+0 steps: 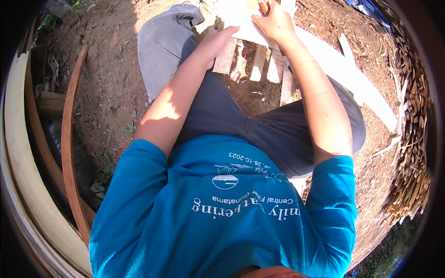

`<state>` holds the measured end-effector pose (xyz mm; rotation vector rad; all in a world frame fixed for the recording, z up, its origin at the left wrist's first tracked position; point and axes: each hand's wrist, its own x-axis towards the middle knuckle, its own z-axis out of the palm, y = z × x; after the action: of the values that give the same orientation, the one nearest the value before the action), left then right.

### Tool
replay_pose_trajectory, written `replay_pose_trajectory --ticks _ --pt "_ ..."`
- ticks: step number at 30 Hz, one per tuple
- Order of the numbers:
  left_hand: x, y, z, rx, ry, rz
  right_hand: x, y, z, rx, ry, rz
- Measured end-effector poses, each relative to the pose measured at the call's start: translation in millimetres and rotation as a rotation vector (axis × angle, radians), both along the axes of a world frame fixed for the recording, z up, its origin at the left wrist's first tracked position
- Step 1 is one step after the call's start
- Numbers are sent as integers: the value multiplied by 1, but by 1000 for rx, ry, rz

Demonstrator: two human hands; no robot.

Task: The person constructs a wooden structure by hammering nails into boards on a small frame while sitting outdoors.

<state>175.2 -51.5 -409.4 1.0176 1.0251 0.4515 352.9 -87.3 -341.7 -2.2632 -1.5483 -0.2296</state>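
Note:
Sunlit and almost washed out, a pale wooden board (248, 32) lies between my bent knees at the top of the view. Several short wooden slats (258, 62) stick out from under its near edge. My left hand (219, 42) grips the board's left side, thumb laid on top and fingers curled beneath. Over the board's right part, my right hand (277, 21) is closed around a thin brown stick-like thing (263, 6). Only a short piece of it shows at the top edge, so its kind cannot be told.
Long curved wooden strips (72, 125) stand along the left side. A big bundle of thin sticks (415, 134) fills the right edge. Beyond my right arm, a long pale plank (366, 88) lies on the bare earth (109, 51). Blue sheeting (368, 10) shows at the upper right.

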Motion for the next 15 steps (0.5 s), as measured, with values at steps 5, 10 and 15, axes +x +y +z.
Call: replay_pose_trajectory --ticks 5,10,15 --pt "4 7 14 -42 97 15 -11 -5 48 -115 162 35" --pt "9 16 18 493 609 -111 -6 -9 56 -203 326 38" --pt "9 24 -4 327 260 95 -7 -16 54 -128 366 171"
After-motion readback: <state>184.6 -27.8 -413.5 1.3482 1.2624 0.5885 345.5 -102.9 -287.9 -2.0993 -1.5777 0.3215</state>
